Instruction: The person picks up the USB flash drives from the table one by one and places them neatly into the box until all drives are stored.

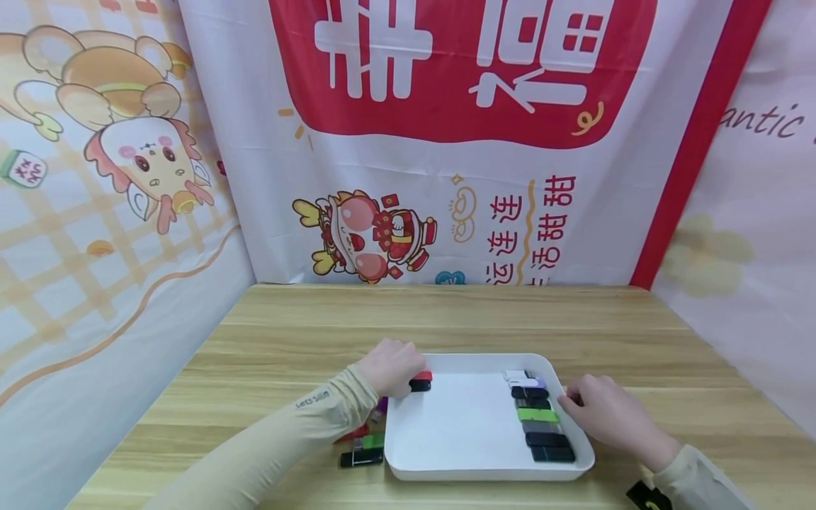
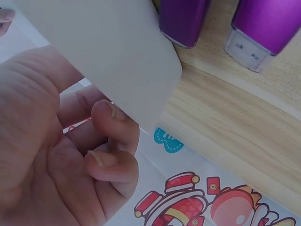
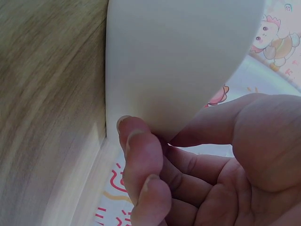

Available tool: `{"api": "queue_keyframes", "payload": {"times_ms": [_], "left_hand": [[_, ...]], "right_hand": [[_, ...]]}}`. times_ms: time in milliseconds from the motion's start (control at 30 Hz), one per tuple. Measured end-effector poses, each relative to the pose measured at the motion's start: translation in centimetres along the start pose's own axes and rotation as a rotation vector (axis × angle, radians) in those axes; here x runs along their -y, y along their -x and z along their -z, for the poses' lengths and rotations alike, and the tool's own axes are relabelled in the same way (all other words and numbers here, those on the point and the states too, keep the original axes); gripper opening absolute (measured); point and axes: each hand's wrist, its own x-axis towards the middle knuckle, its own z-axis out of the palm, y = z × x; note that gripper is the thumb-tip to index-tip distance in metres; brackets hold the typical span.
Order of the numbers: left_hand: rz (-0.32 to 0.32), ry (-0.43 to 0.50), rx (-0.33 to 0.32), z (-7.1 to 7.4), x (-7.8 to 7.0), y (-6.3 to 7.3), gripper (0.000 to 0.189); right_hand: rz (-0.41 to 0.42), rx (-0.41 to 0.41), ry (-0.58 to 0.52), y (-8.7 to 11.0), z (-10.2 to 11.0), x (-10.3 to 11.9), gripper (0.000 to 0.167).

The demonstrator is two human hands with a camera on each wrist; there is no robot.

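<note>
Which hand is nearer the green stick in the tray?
Right. The right hand grips the tray wall beside the green stick; the left hand is at the opposite side.

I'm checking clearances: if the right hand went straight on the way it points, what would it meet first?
The right hand would first meet the side of the white tray; its fingers seem to touch it, though depth is unclear.

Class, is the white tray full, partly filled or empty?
The white tray is partly filled: USB sticks line its right side, red and black ones show near its far left corner, with bare floor between.
</note>
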Motion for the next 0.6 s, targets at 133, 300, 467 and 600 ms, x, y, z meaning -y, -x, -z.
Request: {"api": "queue_keyframes", "payload": {"times_ms": [133,300,467,600], "left_hand": [[0.012,0.013,0.0,0.3,0.0,0.2,0.01],[0.064,0.119,-0.035,1.4,0.7,1.5,0.018],[0.086,0.244,-0.144,3.1,1.9,4.2,0.02],[0.126,0.29,-0.204,3.9,2.5,6.9,0.026]], "right_hand": [[-0.013,0.008,-0.004,0.1,0.0,0.1,0.017],[-0.009,0.012,-0.012,0.1,-0.1,0.0,0.017],[0.011,0.0,-0.004,0.1,-0.1,-0.1,0.018],[0.004,0.003,0.0,-0.1,-0.1,-0.1,0.018]]}}
